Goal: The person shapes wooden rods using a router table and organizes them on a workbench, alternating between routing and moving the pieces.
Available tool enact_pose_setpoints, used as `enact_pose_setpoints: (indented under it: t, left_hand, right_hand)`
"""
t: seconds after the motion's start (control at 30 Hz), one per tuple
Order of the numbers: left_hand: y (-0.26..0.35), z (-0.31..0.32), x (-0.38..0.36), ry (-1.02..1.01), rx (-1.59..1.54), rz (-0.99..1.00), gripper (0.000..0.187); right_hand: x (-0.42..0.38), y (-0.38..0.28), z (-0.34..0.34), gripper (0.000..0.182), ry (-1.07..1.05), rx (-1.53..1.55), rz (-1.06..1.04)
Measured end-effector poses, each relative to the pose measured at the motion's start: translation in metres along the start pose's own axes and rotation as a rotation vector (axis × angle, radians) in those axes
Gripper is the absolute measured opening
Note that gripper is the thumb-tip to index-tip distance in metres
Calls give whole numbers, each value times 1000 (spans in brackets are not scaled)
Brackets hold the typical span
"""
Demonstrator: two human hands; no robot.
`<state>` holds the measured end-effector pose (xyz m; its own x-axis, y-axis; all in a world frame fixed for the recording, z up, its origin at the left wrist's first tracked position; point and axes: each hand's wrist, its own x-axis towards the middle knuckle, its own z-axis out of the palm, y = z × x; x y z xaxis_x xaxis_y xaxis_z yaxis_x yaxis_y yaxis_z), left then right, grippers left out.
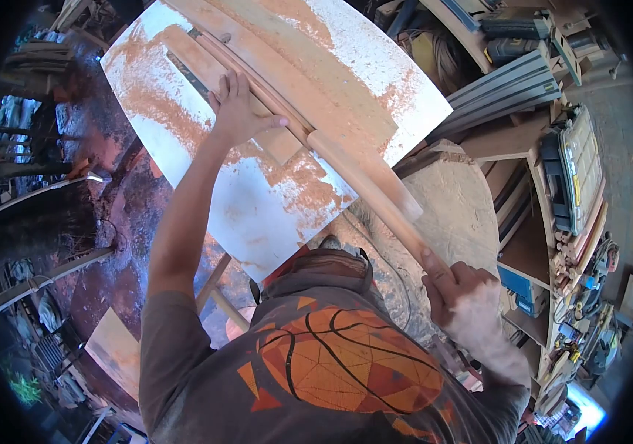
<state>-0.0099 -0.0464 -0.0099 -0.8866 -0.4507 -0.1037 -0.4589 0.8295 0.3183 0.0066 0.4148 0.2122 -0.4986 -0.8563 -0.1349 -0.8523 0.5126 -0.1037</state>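
A long, narrow wooden strip (383, 203) runs diagonally from the sawdust-covered white tabletop (235, 214) toward my body. My right hand (455, 292) is closed around its near end, with the index finger stretched along the wood. My left hand (239, 111) lies with fingers spread on a flat wooden board (283, 144) beside the strip's line. Its thumb points across toward the narrow wooden piece (257, 85) set along that line. On the other side, a wide wooden board (331, 81) lies lengthwise, dusted with reddish sawdust.
Beyond the table's near right edge stands a round wooden slab (453, 196). Shelving (531, 214) on the right carries a clear-lidded case (581, 170) and wood offcuts. Grey slats (494, 92) jut out at the upper right. A cable (398, 274) trails across the floor.
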Motion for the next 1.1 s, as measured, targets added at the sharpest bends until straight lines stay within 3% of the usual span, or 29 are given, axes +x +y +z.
enact_pose_setpoints:
  t: [1.1]
  left_hand:
    - [-104, -46, 106, 1, 52, -10, 160]
  right_hand:
    - [146, -33, -10, 51, 62, -26, -56]
